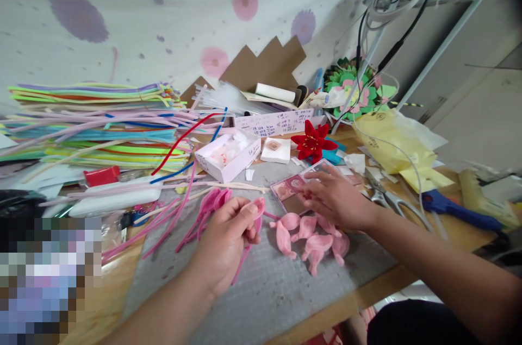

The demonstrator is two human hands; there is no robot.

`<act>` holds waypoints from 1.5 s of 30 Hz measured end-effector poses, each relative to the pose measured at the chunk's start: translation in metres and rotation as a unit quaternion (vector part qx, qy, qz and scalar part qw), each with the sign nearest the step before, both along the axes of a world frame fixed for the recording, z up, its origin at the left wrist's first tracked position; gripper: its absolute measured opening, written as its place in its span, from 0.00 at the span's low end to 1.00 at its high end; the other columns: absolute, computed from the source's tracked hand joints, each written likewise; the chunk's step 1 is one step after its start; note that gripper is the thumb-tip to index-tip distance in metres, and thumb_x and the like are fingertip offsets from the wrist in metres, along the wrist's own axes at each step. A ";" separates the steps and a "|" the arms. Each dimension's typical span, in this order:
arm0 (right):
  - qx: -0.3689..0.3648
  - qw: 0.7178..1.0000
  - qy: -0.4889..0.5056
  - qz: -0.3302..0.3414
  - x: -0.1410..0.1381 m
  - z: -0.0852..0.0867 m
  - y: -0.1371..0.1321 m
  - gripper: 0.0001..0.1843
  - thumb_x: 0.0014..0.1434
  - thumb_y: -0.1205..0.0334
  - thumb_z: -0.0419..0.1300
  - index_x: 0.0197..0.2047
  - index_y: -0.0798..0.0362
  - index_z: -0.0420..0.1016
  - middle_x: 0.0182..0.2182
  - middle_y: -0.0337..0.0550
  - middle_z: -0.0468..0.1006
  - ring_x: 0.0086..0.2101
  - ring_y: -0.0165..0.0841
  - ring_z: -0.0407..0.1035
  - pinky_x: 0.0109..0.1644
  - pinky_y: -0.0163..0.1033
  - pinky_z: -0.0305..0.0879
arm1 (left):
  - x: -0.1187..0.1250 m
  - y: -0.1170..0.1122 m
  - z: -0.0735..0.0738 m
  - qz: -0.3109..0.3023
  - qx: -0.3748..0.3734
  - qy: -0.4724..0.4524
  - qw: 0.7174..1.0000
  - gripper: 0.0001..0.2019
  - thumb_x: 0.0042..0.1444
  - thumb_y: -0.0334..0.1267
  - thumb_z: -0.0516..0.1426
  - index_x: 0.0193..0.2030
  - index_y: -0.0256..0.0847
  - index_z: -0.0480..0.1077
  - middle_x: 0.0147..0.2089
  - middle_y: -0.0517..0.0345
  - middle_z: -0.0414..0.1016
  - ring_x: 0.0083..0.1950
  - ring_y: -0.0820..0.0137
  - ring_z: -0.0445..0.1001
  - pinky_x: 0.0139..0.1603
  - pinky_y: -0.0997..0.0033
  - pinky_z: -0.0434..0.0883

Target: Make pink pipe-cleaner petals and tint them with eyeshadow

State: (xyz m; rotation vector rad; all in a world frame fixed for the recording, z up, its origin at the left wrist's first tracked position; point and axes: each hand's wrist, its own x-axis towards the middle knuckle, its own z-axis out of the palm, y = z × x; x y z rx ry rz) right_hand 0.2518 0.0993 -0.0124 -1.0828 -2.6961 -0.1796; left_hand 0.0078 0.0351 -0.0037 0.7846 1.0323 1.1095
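Note:
My left hand (228, 236) is closed, pinching a pink pipe-cleaner petal (259, 207) between thumb and fingers; its stem hangs below the fist. Over a pinkish makeup palette (286, 189) my right hand (340, 198) reaches with its fingers stretched out, the fingertips at the pans. Whether they touch the powder I cannot tell. Just below that hand lies a cluster of fluffy light-pink petals (316, 247) on the grey cutting mat (261, 301). Several looped pink pipe-cleaner petals with stems (207, 206) rest behind my left hand.
Bundles of coloured pipe cleaners (98, 127) are stacked at the left. A white box (228, 155), a small white case (275, 150) and a red flower (313, 141) stand behind the palette. Scissors (385, 195), a blue-handled tool (460, 212) and a yellow bag (397, 141) lie right.

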 end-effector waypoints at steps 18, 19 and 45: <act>-0.053 0.980 0.141 0.129 -0.027 0.034 -0.036 0.18 0.64 0.51 0.49 0.53 0.50 0.65 0.52 0.48 0.73 0.58 0.42 0.57 0.63 0.56 0.46 | -0.006 -0.003 -0.002 0.017 0.163 0.363 0.917 0.15 0.53 0.43 0.57 0.21 0.41 0.59 0.20 0.66 0.55 0.23 0.74 0.55 0.24 0.74 0.52; -0.058 0.976 0.151 0.148 -0.032 0.039 -0.043 0.17 0.65 0.49 0.48 0.50 0.49 0.66 0.52 0.47 0.72 0.59 0.41 0.56 0.64 0.55 0.44 | -0.007 -0.004 -0.002 0.010 0.171 0.367 0.914 0.15 0.54 0.43 0.57 0.21 0.42 0.58 0.20 0.66 0.55 0.23 0.74 0.54 0.23 0.73 0.52; -0.078 0.970 0.149 0.177 -0.047 0.046 -0.058 0.19 0.63 0.44 0.51 0.39 0.52 0.69 0.51 0.47 0.74 0.59 0.40 0.55 0.66 0.53 0.36 | -0.008 -0.006 0.000 -0.037 0.249 0.398 0.882 0.13 0.57 0.39 0.50 0.22 0.41 0.61 0.21 0.63 0.62 0.25 0.72 0.60 0.25 0.72 0.55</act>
